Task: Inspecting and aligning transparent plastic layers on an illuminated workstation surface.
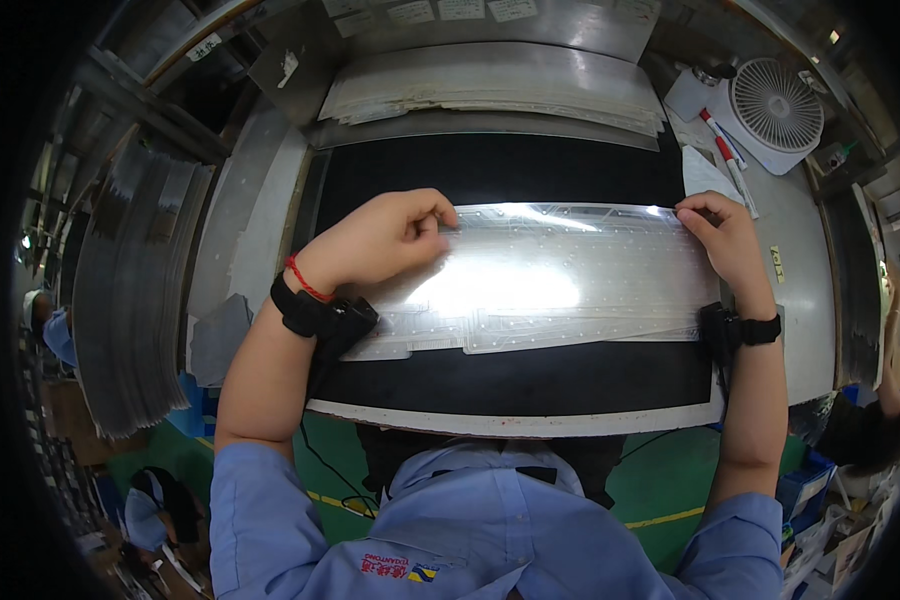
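A stack of thin, shiny metal sheets (610, 265) with rows of small dots lies on a black mat (510, 375) in front of me. Their near edges are uneven, and bright light glares off the top sheet. My right hand (725, 235) pinches the far right corner of the top sheet between thumb and fingers. Over the far left part of the sheets is my left hand (390, 238), its fingers curled in toward the thumb. Whatever its fingertips hold, if anything, is too small to make out. Black straps with small devices sit on both wrists.
Behind the mat lies another pile of metal sheets (500, 85). A white fan (776, 105), red markers (722, 148) and a bottle (688, 95) stand at the back right. Tall stacks of thin plates (135, 290) line the left. Other people are partly visible at both sides.
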A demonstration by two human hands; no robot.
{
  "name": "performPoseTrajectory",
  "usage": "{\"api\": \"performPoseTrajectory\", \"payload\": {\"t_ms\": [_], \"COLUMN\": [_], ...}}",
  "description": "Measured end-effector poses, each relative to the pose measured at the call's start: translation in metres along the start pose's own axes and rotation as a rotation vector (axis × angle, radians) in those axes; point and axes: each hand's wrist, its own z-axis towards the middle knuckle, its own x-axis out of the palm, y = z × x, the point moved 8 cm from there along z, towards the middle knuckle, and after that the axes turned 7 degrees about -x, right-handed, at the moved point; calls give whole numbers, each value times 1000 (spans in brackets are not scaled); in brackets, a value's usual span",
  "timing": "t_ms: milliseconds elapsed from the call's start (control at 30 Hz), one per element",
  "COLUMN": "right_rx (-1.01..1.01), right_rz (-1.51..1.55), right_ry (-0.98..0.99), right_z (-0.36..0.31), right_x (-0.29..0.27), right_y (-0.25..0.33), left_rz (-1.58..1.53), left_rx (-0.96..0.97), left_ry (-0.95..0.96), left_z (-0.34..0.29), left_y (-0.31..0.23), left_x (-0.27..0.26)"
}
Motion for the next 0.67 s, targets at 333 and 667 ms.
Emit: {"api": "performPoseTrajectory", "payload": {"t_ms": [333,667], "right_rx": [-7,-9], "right_rz": [18,20], "right_ry": [-1,0], "right_z": [0,0], "right_x": [0,0], "right_y": [1,-2], "left_rz": [-191,279], "left_rx": [-5,38], "left_ry": [-53,12], "left_z": [-6,-5], "left_y": [-5,-13], "left_x": [-17,8]}}
